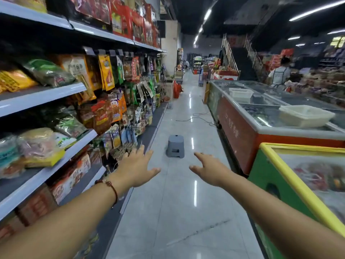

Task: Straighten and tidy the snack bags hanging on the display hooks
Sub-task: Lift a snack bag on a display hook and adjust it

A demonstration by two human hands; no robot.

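Snack bags (112, 101) hang in rows on display hooks along the left side of the aisle, beyond the shelves; some hang crooked and overlap. My left hand (137, 166) reaches forward with fingers spread, its fingertips close to the lowest hanging bags (119, 139) without touching them. A red bead bracelet is on that wrist. Over the aisle floor my right hand (210, 168) is stretched out, fingers straight, holding nothing.
Shelves (43, 94) with bagged goods run along the left. A grey step stool (175, 146) stands in the aisle ahead. Chest freezers (261, 128) line the right, a green-yellow one (280, 165) nearest. A cable lies on the floor. A person in an apron stands far right.
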